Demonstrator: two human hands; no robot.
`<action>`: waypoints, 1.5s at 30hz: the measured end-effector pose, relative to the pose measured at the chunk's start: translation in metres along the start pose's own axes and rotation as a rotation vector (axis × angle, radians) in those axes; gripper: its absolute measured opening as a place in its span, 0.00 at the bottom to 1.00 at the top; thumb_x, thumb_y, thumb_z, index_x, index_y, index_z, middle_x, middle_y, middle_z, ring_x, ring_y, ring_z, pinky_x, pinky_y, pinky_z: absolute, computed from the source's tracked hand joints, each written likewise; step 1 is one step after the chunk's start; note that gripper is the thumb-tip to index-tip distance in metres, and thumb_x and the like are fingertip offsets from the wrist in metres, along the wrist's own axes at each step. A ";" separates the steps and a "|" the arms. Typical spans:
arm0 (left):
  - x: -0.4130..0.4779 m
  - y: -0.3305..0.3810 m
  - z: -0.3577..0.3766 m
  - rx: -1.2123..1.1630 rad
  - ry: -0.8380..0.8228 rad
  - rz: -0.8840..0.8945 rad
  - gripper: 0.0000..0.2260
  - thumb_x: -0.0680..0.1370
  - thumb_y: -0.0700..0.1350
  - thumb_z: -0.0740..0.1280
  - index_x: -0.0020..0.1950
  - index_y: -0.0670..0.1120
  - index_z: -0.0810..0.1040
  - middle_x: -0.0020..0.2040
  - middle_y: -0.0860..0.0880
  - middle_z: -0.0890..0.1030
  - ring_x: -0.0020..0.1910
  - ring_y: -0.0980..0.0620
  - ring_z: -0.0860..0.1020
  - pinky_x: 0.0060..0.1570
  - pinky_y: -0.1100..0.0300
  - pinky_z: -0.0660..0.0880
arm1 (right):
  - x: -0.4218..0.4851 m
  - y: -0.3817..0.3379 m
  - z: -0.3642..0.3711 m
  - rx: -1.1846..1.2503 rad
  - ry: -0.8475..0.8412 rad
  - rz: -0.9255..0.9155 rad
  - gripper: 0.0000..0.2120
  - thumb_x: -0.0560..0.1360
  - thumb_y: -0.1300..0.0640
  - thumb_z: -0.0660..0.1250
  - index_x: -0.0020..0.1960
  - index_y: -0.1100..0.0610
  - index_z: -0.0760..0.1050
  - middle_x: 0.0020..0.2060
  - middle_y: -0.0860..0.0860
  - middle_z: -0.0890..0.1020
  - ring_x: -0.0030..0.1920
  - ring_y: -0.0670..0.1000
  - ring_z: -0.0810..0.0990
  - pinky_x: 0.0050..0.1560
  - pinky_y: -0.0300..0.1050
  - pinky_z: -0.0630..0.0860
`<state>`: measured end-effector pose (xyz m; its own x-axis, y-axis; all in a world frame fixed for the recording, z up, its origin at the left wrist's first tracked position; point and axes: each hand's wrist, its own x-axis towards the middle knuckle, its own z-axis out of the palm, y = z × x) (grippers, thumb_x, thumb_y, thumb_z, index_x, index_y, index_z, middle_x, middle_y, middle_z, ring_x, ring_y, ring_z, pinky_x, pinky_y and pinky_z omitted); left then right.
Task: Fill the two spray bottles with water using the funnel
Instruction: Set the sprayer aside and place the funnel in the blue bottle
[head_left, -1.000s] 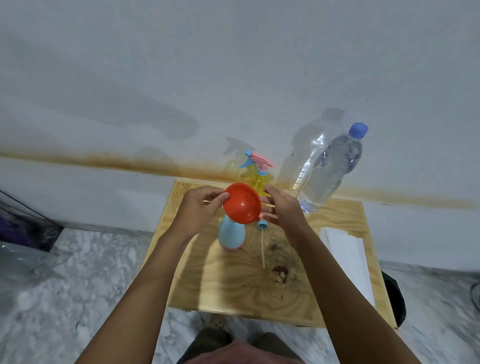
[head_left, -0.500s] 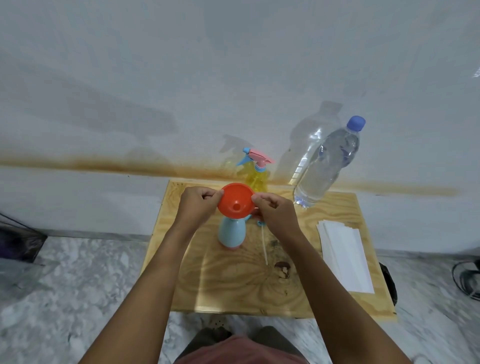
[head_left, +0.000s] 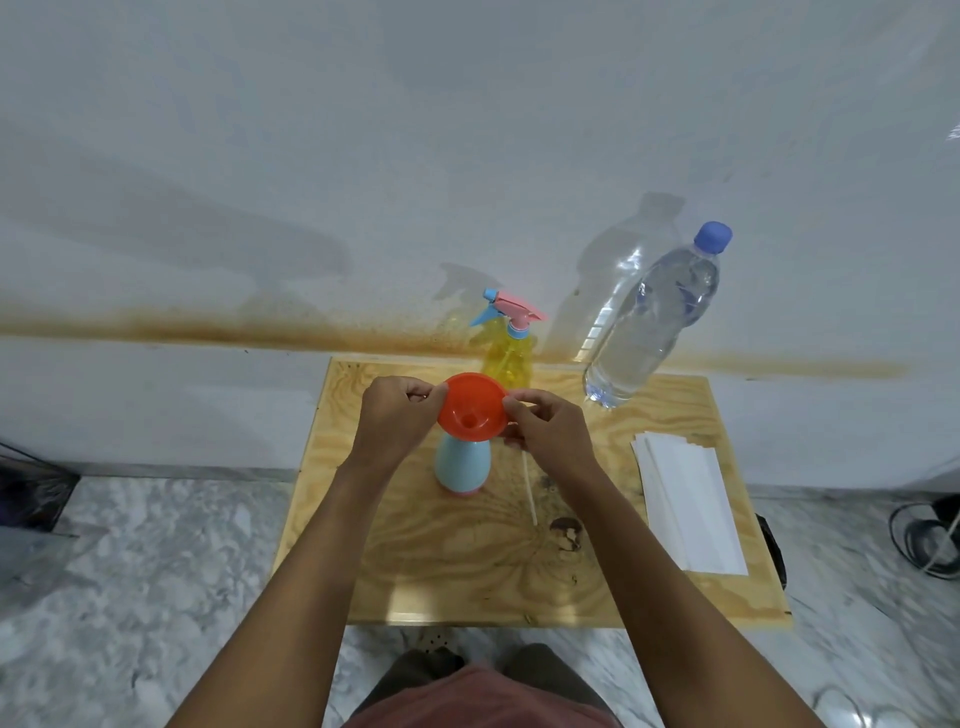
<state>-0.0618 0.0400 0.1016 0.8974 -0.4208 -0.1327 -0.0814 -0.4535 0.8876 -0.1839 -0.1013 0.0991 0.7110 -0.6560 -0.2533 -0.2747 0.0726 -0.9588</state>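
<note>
Low rectangular plywood table (head_left: 415, 582) stands on grey marbled floor (head_left: 130, 571). On it: light-blue plastic spray bottle body (head_left: 462, 467), upright; yellow spray bottle with pink-blue trigger head (head_left: 508, 353); clear capped water bottle (head_left: 652, 325); white dip tube (head_left: 530, 488), lying flat; stacked white paper sheets (head_left: 688, 506).

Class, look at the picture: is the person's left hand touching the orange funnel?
Touching. The head view shows the left hand pinching the rim of the orange funnel, with its fingertips lying on the edge.
</note>
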 end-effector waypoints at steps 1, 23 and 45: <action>0.000 -0.001 0.001 0.013 -0.003 -0.003 0.14 0.78 0.46 0.71 0.34 0.41 0.83 0.22 0.53 0.77 0.27 0.53 0.75 0.37 0.57 0.76 | 0.000 0.002 0.001 -0.005 -0.002 0.009 0.06 0.78 0.57 0.70 0.54 0.55 0.81 0.39 0.55 0.86 0.36 0.47 0.86 0.37 0.38 0.81; -0.008 -0.024 0.019 -0.002 0.109 0.094 0.03 0.80 0.44 0.68 0.50 0.49 0.82 0.40 0.54 0.82 0.39 0.58 0.80 0.40 0.59 0.77 | 0.012 0.027 0.012 -0.190 0.081 -0.114 0.07 0.80 0.52 0.66 0.55 0.51 0.81 0.37 0.48 0.84 0.37 0.46 0.84 0.43 0.43 0.81; 0.048 0.187 0.162 0.032 -0.418 0.320 0.38 0.74 0.54 0.75 0.79 0.50 0.60 0.72 0.49 0.68 0.69 0.50 0.71 0.66 0.57 0.70 | 0.083 0.017 -0.159 -0.298 0.399 -0.031 0.35 0.73 0.46 0.74 0.75 0.55 0.64 0.66 0.53 0.74 0.65 0.50 0.74 0.61 0.46 0.73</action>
<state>-0.1043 -0.1923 0.1893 0.5763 -0.8168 -0.0279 -0.3419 -0.2720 0.8995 -0.2320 -0.2738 0.0822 0.4350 -0.8948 -0.1005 -0.4714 -0.1312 -0.8721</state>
